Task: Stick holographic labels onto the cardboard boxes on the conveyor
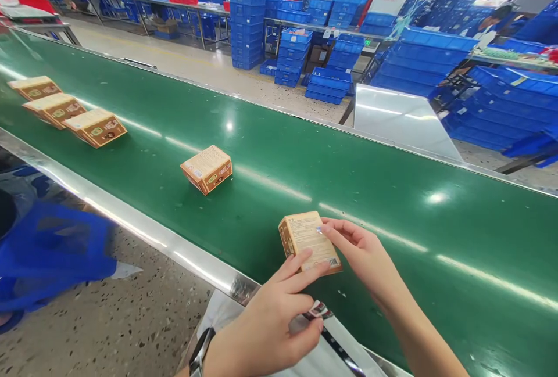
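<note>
Boxes (305, 232), five; two hands (279, 314) on one

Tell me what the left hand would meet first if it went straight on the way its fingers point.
The tan box, right at its fingertips; sliding on across it, the left hand would probably run into the right hand, though depth is unclear.

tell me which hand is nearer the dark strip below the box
Left: the left hand has thumb and finger at the upper end of the strip; the right hand is farther off, at the right side of the box.
</note>
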Demonstrator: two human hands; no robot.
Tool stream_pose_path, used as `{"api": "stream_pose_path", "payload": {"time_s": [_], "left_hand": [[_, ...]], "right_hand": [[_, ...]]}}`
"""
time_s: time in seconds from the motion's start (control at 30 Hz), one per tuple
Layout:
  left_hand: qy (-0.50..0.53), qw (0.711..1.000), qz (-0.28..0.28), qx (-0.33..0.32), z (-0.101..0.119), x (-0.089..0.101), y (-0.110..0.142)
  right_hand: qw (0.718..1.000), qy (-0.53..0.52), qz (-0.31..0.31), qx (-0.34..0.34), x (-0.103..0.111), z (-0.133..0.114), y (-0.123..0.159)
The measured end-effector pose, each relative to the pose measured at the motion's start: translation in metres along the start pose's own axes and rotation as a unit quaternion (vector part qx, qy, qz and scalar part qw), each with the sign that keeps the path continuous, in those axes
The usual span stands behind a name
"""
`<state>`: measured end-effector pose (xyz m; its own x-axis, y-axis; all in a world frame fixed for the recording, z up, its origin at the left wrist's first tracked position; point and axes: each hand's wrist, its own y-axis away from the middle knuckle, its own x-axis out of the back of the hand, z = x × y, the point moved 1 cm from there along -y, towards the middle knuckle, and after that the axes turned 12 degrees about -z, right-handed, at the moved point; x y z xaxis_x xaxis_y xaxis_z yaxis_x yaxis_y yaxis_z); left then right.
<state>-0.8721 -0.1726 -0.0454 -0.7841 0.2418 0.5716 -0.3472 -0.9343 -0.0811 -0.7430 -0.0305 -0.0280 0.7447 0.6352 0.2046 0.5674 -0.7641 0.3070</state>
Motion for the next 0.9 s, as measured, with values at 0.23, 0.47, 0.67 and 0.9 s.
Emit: {"api": "stream_pose_path", "payload": {"time_s": [0.23, 0.47, 0.67, 0.9], "left_hand": [[0.023, 1.000, -0.011, 0.002, 0.008, -0.007, -0.008], [0.011, 1.000, -0.021, -0.011, 0.013, -0.018, -0.016], [-0.005, 0.999, -0.030, -0.027, 0.014, -0.028, -0.021], [0.065, 0.997, -0.026, -0.044, 0.018, -0.029, -0.024]], "right_hand": [[1.000, -0.001, 0.007, -0.001, 0.010, 0.007, 0.009], [0.999, 0.038, 0.027, 0.019, 0.017, 0.011, 0.017], [0.980, 0.150, 0.124, 0.043, 0.014, 0.020, 0.025], [0.940, 0.241, 0.218, 0.103, 0.041, 0.024, 0.039]]}}
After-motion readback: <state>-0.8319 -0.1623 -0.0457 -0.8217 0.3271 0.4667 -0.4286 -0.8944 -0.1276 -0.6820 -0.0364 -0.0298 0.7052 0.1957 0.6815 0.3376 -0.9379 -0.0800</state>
